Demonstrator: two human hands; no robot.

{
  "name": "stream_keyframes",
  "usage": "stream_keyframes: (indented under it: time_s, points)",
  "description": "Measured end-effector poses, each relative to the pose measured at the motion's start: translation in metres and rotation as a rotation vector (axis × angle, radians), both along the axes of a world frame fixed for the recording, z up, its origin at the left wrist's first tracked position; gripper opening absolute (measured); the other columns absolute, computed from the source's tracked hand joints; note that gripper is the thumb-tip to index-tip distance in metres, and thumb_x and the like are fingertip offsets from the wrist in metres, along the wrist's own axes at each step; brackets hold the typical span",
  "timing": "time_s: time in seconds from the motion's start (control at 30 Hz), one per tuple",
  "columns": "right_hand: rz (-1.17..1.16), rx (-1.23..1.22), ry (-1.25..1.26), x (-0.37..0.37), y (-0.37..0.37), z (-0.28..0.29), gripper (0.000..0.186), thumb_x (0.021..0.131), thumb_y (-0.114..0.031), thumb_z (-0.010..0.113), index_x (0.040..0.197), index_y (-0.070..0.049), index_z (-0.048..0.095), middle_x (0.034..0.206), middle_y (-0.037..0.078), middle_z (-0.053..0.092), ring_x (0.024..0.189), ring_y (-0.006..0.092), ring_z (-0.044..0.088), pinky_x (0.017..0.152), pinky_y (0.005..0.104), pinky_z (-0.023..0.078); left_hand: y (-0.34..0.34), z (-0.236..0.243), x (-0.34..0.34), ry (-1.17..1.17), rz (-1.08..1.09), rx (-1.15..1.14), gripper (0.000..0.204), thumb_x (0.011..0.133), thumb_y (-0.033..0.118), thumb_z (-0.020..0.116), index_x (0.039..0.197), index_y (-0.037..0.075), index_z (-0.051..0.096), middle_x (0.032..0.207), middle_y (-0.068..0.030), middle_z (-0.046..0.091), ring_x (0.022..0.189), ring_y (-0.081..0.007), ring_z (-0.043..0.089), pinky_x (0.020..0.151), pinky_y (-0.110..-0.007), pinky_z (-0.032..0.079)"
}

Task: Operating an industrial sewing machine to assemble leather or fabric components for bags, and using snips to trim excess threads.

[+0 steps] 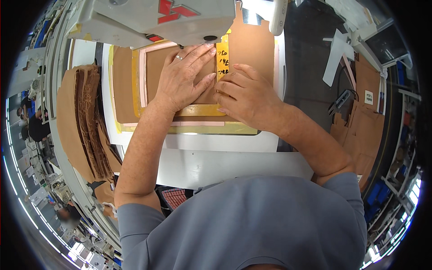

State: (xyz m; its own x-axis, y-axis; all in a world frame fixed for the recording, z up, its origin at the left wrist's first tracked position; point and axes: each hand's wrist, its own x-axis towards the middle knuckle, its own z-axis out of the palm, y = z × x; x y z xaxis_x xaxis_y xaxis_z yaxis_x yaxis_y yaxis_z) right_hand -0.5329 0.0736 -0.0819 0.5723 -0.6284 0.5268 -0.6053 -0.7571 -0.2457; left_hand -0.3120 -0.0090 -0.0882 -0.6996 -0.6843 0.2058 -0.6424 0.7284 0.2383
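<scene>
So the yellow frame (198, 110) is lying on brown material (155, 63), partly under the white machine head (180, 28). Left hand (183, 74) is flat inside it, fingers stretched out; right hand (252, 96) has bent fingers at the frame's right bar (can't tell if they're pinching it). Stacked brown pieces (76, 123) sit off left.

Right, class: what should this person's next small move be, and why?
Perhaps press the yellow strip down with the right hand: it curls at the strip's near end, while the left hand lies spread on the brown panel beside it.
</scene>
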Motion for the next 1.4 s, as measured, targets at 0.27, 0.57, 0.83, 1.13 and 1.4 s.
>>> stream_keyframes:
  time_s: [0.27, 0.57, 0.83, 1.13, 1.4]
  points:
    - [0.035, -0.047, 0.022, 0.005, 0.001, -0.002, 0.009, 0.079, -0.012, 0.073, 0.080, -0.013, 0.064, 0.091, 0.001, 0.062, 0.099, 0.0176, 0.064, 0.108, 0.0457, 0.050, 0.001, -0.005, -0.003, 0.069, 0.047, -0.013, 0.048, 0.097, 0.032, 0.071, 0.143, 0.019, 0.066, 0.150, 0.0017, 0.062, 0.137, -0.0214, 0.057, 0.116, -0.046, 0.038]
    - [0.120, 0.013, 0.075, 0.004, -0.009, 0.003, 0.012, 0.078, -0.019, 0.076, 0.080, -0.014, 0.065, 0.090, -0.001, 0.061, 0.099, 0.0160, 0.064, 0.109, 0.0450, 0.049, 0.005, -0.007, -0.014, 0.119, 0.066, -0.097, 0.034, 0.098, 0.023, 0.069, 0.131, 0.011, 0.072, 0.138, -0.0003, 0.067, 0.124, -0.0224, 0.063, 0.106, -0.041, 0.048]
    - [0.102, 0.083, 0.040, 0.006, -0.005, 0.003, 0.023, 0.076, -0.028, 0.083, 0.087, -0.014, 0.068, 0.094, 0.000, 0.061, 0.100, 0.0171, 0.063, 0.108, 0.0428, 0.049, -0.002, -0.018, -0.014, 0.333, 0.040, -0.061, 0.028, 0.092, 0.016, 0.077, 0.119, 0.010, 0.078, 0.125, -0.0026, 0.074, 0.108, -0.0248, 0.071, 0.093, -0.037, 0.058]
    - [0.087, 0.073, 0.011, 0.006, -0.003, -0.001, 0.024, 0.076, -0.028, 0.084, 0.085, -0.013, 0.067, 0.097, 0.000, 0.062, 0.103, 0.0190, 0.063, 0.108, 0.0448, 0.048, -0.002, -0.013, -0.015, 0.278, -0.042, -0.144, 0.025, 0.093, 0.015, 0.075, 0.116, 0.004, 0.078, 0.126, -0.0092, 0.075, 0.122, -0.0275, 0.069, 0.105, -0.042, 0.055]
    - [0.084, 0.078, -0.017, 0.007, -0.002, -0.003, 0.026, 0.075, -0.028, 0.084, 0.086, -0.013, 0.067, 0.098, 0.001, 0.063, 0.103, 0.0197, 0.063, 0.106, 0.0445, 0.049, -0.002, -0.014, -0.014, 0.274, -0.036, -0.138, 0.030, 0.092, 0.013, 0.076, 0.120, 0.005, 0.077, 0.129, -0.0093, 0.074, 0.122, -0.0278, 0.069, 0.104, -0.042, 0.055]
